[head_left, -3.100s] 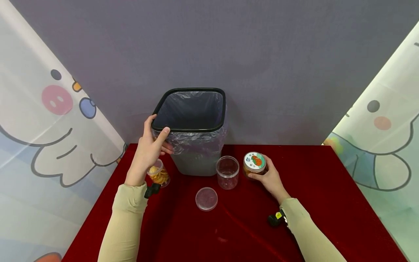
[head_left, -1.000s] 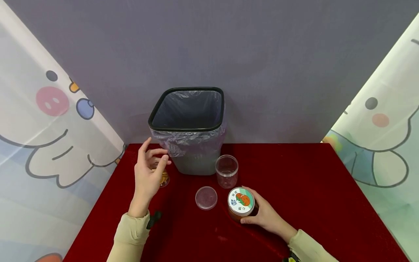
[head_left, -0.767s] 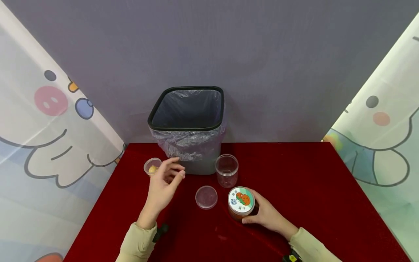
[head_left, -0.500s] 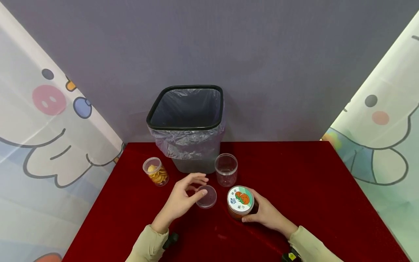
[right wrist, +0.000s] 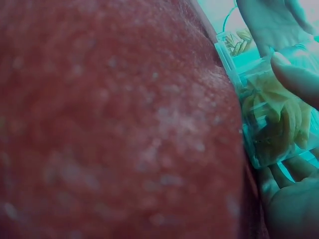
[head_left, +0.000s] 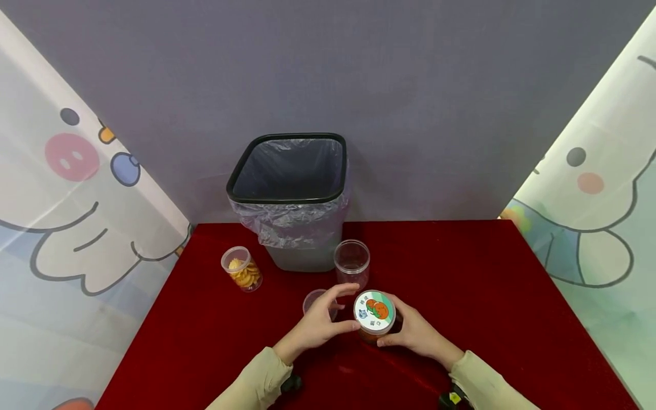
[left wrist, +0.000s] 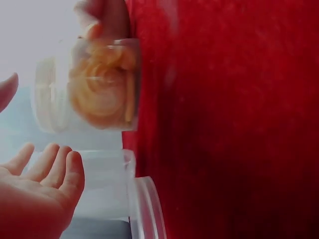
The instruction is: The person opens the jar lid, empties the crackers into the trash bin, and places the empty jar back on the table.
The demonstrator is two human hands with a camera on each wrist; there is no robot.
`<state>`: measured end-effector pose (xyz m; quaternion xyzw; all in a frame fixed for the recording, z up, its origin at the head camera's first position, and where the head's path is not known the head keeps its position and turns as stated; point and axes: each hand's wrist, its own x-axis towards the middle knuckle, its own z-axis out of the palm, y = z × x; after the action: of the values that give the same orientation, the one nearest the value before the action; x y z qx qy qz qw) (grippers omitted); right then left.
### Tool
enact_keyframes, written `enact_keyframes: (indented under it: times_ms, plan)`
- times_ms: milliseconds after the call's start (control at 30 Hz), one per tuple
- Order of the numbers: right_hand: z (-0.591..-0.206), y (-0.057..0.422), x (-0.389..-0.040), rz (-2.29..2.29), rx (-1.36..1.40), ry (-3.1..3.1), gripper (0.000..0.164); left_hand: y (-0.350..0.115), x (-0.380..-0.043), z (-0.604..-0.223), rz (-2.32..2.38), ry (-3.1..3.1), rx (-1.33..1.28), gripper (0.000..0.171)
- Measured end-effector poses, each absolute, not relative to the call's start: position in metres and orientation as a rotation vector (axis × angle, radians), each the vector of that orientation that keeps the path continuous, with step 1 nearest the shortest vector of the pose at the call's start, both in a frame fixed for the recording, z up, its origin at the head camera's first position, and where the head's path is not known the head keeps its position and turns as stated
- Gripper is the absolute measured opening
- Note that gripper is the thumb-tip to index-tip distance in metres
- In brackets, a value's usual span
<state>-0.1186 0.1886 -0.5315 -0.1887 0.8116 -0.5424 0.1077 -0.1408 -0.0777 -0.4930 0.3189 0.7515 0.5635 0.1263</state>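
Head view: right hand (head_left: 421, 337) grips labelled jar (head_left: 374, 312) on red table (head_left: 461, 285). Left hand (head_left: 320, 326), fingers apart, holding nothing, has just crossed from bin side to jar's left; both hands now flank it, so work seems centred there. Beyond: clear loose lid (head_left: 310, 299), partly behind left hand; clear jar (head_left: 352, 267); yellow-snack jar (head_left: 246, 276) farther left; lined bin (head_left: 307, 259) behind. Count: three jars, one loose lid, one bin.

A lined bin (head_left: 302, 225) stands before a grey backdrop (head_left: 430, 114) between 2 cartoon-printed panels (head_left: 66, 222).
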Motion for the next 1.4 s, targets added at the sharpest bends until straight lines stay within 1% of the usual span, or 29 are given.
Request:
enact_keyframes:
  times_ms: [367,600,667,1033,1267,1400]
  plan:
    - [-0.521,0.192,-0.122,-1.580,-0.613,2.326,0.099,-0.063,-0.154,-0.499,1.556,2.130,1.048,0.084]
    - [-0.518,0.198,-0.128,-1.596,-0.702,2.204,0.089,-0.056,-0.159,-0.498,1.486,2.105,1.106,0.092]
    - [-0.517,0.198,-0.128,-1.598,-0.698,2.196,0.088,-0.055,-0.159,-0.499,1.469,2.121,1.098,0.094]
    - [-0.520,0.195,-0.125,-1.621,-0.598,2.252,0.089,-0.053,-0.155,-0.502,1.507,2.169,1.043,0.094]
    - [-0.522,0.193,-0.123,-1.637,-0.578,2.294,0.091,-0.048,-0.145,-0.502,1.580,2.256,0.998,0.091]
    - [-0.522,0.193,-0.123,-1.648,-0.589,2.292,0.090,-0.045,-0.137,-0.501,1.565,2.367,0.926,0.092]
